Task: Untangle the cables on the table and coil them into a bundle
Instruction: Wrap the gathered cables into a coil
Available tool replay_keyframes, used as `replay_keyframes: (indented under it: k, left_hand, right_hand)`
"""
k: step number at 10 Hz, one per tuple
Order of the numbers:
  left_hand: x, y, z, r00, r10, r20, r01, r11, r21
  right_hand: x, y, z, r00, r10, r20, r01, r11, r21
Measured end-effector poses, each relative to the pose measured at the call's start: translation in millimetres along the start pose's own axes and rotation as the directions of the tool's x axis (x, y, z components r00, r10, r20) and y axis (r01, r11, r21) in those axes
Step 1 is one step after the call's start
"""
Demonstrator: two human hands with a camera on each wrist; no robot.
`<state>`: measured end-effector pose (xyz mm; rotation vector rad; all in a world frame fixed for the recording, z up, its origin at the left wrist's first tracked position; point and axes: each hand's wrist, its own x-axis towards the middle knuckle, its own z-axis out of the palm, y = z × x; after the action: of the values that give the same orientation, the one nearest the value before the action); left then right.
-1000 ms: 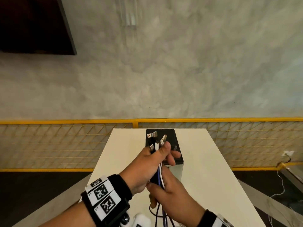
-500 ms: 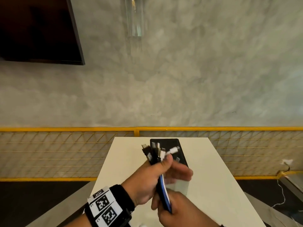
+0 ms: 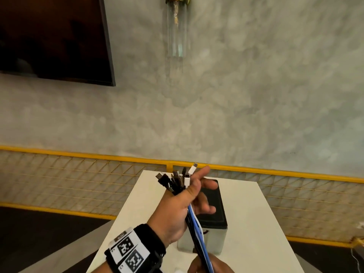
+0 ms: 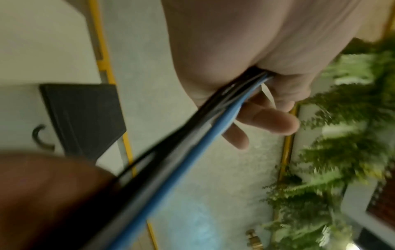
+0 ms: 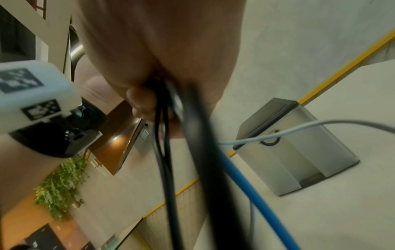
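A bundle of black, white and blue cables [image 3: 199, 235] runs taut between my two hands above the white table [image 3: 256, 223]. My left hand [image 3: 183, 205] is raised and grips the bundle just below the plug ends [image 3: 177, 179], which fan out above the thumb. My right hand [image 3: 208, 266] sits at the bottom edge of the head view and grips the same cables lower down. In the left wrist view the cables [image 4: 192, 140] leave the left palm [image 4: 235, 50] towards the right hand. In the right wrist view the cables [image 5: 192, 143] hang from the right fist [image 5: 162, 59].
A box with a black lid [image 3: 211, 209] stands on the table behind the hands. A yellow mesh railing [image 3: 275, 172] runs behind the table, before a grey wall. A dark panel [image 3: 53, 36] and a glass lamp [image 3: 176, 26] hang on that wall.
My left hand has risen with the plug ends and the view has tilted up. My right hand has slid down the cables towards the bottom edge, stretching the bundle.
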<state>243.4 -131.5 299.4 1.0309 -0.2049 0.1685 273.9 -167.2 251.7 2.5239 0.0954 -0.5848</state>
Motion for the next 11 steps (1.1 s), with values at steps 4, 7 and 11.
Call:
replay_keyframes:
  k: [4,7,11]
  left_hand:
    - [-3,-13,-12,0.988,-0.098,-0.121,0.102,0.994,0.024]
    - [-17,-7,-34,0.987,-0.146,-0.071,0.146,0.989,-0.010]
    - [-25,2,-36,0.972,0.057,-0.229,-0.052,0.998,0.027]
  right_hand:
    - [1,81,85,0.628,-0.504,-0.594,0.541,-0.266,0.798]
    - [-31,37,82,0.617,-0.479,-0.624,0.484,-0.394,0.781]
    - [-39,33,74,0.509,-0.502,-0.699,0.680,-0.264,0.684]
